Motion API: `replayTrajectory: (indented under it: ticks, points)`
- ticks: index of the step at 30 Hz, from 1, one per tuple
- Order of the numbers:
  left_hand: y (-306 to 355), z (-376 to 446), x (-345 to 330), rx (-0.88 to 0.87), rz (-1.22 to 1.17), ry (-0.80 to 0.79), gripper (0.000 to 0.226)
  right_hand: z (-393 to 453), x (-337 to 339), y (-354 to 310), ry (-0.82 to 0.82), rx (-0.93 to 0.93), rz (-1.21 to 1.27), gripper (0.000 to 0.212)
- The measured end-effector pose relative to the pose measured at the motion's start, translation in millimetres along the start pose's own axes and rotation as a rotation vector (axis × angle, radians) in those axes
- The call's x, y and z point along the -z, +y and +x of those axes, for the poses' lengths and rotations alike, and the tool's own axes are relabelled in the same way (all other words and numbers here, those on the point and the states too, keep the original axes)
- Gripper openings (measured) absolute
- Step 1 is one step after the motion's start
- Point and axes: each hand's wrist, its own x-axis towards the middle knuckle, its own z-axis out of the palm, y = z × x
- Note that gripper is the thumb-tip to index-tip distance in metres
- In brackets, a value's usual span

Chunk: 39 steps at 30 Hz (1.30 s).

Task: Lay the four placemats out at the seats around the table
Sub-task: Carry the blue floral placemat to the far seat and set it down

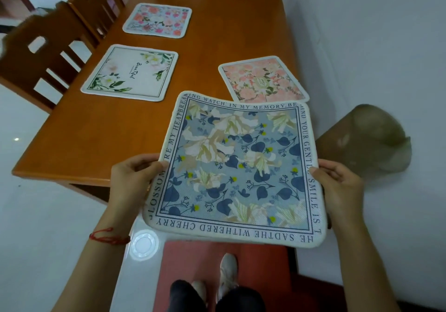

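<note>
- So, both hands are up holding the blue floral placemat (237,167) in the air, face up, near the 6 o'clock end of the wooden table (101,138).
- Left hand (135,179) is closed on the mat's left edge, thumb on top and the fingers tucked under. There's a red string bracelet (108,238) on that wrist.
- Right hand (337,184) is pinching the right edge the same way, thumb on the printed border.
- The mat sags a little between the two grips, and its far edge hangs over the near part of the tabletop. It has a text border running all the way round, with cream flowers and navy leaves in the middle.
- Three other mats are already lying flat on the table:
- the white one with green leaves (130,73) sits at about 10 o'clock from the held mat, just in front of a wooden chair (41,53);
- the bright pink-flowered one (158,20) is further up the same side, around 11 o'clock, by a second chair (96,5);
- the peach floral one (261,80) is at about 12 to 1 o'clock, on the wall side of the table, turned a bit askew. Its near edge is partly hidden behind the held mat.
- Down at 6 o'clock you can see the person's light shoes (228,275) standing on a red floor mat (253,263).
- Off at 3 o'clock there's a brownish translucent thing (369,140) against the white wall, too blurry to say what it is.
</note>
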Motion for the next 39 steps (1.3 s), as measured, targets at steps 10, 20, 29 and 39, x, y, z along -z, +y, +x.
replayTrajectory:
  ticks: [10,20,29,39]
  points:
    - [-38.5,-57.4,47.3,-0.017,-0.014,0.067,0.011,-64.8,2.1,8.6,-0.073,0.017,0.002,0.022]
    - [-72.9,-116.4,72.6,0.039,-0.079,0.329,0.009,-76.5,-7.0,25.4,-0.261,0.031,-0.048,0.022]
    - [-107.3,-182.5,80.6,0.083,-0.177,0.564,0.011,-78.8,-22.6,32.7,-0.521,0.064,-0.123,0.018]
    - [-139.1,-239.3,127.8,0.140,-0.261,0.848,0.012,-125.0,-89.9,30.6,-0.763,0.087,-0.187,0.016]
